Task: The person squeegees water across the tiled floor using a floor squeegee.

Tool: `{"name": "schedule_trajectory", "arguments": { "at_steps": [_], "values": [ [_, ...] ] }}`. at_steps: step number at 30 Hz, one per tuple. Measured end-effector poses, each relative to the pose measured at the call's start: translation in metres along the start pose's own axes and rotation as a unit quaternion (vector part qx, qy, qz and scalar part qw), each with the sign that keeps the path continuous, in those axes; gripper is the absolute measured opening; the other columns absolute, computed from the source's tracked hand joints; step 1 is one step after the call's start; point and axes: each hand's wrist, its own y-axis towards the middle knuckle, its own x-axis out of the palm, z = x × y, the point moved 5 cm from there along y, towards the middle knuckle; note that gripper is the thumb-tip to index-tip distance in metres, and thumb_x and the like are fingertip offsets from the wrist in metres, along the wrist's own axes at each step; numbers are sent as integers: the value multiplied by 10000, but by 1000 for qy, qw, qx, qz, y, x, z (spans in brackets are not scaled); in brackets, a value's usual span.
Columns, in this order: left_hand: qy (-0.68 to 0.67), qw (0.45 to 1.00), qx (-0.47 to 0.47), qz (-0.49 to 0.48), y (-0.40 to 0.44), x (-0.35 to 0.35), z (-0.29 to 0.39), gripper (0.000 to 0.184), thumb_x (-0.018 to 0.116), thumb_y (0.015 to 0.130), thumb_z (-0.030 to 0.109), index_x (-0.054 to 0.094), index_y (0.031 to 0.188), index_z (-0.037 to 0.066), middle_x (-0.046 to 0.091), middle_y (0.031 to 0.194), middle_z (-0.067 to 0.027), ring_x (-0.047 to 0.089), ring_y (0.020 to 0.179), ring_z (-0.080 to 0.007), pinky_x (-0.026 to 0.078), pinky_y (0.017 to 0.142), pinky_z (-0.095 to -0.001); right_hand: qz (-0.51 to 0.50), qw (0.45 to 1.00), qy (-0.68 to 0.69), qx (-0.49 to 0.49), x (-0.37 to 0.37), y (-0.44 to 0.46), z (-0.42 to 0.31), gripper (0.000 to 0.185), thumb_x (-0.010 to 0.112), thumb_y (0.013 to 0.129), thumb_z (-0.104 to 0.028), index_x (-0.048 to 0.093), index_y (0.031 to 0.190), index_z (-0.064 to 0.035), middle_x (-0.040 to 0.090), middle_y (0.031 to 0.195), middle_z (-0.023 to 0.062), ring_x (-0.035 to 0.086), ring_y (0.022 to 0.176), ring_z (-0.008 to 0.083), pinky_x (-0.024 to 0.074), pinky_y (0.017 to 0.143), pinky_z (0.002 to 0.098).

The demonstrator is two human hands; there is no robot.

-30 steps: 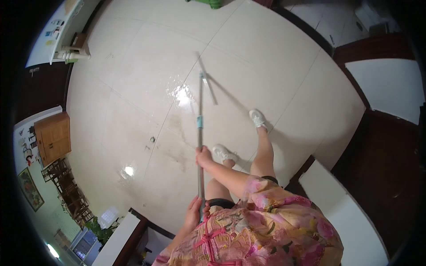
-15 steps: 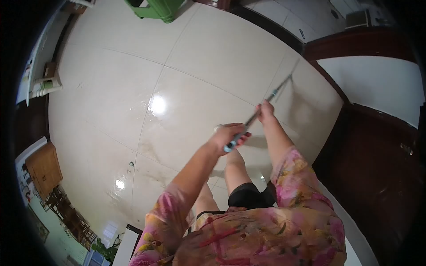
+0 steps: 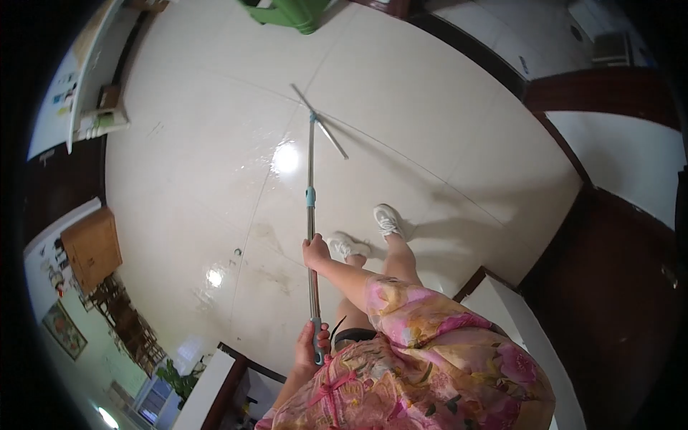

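Both my hands are closed around the pole of a floor squeegee (image 3: pixel 310 158). My left hand (image 3: pixel 309 345) grips the grey-blue handle at the near end, close to my body. Higher up, my right hand (image 3: pixel 315 251) wraps the metal pole below its light blue collar. The squeegee's long thin blade (image 3: pixel 331 137) lies slantwise on the tiled floor (image 3: pixel 401 115), beyond my feet. Wet, shiny patches show on the tiles left of the pole, with brownish smears (image 3: pixel 269 276) nearer to me.
My white shoes (image 3: pixel 388 221) stand right of the pole. A green plastic stool (image 3: pixel 297 14) is at the top. Dark doors and a white wall (image 3: pixel 623 143) bound the right side. A wooden cabinet (image 3: pixel 93 247) stands at left, and a white-topped cabinet (image 3: pixel 208 390) is at lower left.
The squeegee has swung from the upper right to the left, and its blade now shows in the middle of the floor. Both hands have moved left and down, still gripping the pole.
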Motion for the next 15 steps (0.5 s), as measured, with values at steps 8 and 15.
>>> {"name": "schedule_trajectory", "arguments": {
  "at_steps": [8, 15],
  "values": [
    [81, 991, 101, -40, -2, 61, 15, 179, 463, 823, 186, 375, 910, 57, 463, 773, -95, 415, 576, -104, 384, 463, -196, -174, 951, 250, 49, -10, 7, -37, 278, 451, 791, -291, 440, 840, -17, 487, 558, 64, 473, 420, 150, 403, 378, 278],
    [-10, 979, -109, -174, 68, 89, 82, 274, 485, 799, 185, 410, 956, -26, 466, 722, -54, 435, 548, -80, 378, 426, -158, 13, 929, 347, 130, -95, 86, -54, 215, 436, 803, -236, 410, 776, -24, 428, 550, 50, 426, 415, 142, 402, 376, 277]
  ]
}}
